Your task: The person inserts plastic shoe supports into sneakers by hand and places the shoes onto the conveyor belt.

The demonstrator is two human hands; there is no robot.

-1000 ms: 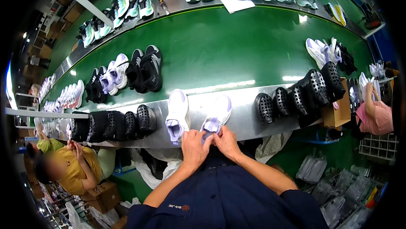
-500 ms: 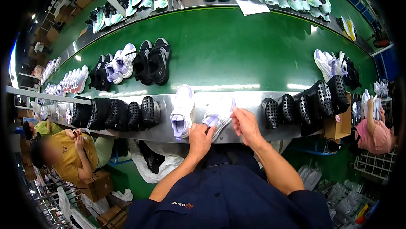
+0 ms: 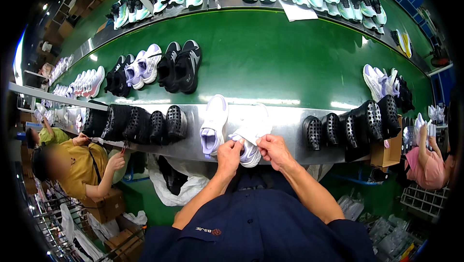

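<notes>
A white and lavender sneaker (image 3: 250, 154) rests on the metal ledge right in front of me, its heel toward my body. Fingers and thumb of my left hand (image 3: 228, 158) are closed at the left side of its opening. With a pinch, my right hand (image 3: 274, 152) holds the right edge of a thin white piece (image 3: 246, 133) stretched over the shoe's upper; whether it is a loose sheet or part of the shoe I cannot tell. The matching sneaker (image 3: 214, 122) stands just to the left, toe pointing away, untouched.
Black perforated shoe forms stand along the ledge at left (image 3: 157, 125) and right (image 3: 331, 129). Beyond runs a green belt (image 3: 270, 59) carrying black sneakers (image 3: 187, 66) and white-lavender ones (image 3: 144, 66). An open cardboard box (image 3: 385, 153) sits at right. A person in yellow (image 3: 77, 167) works at left.
My right hand has come down and left from near the shoe's toe to its side, where it now pinches the white piece. The left hand stays at the shoe. The view has shifted slightly.
</notes>
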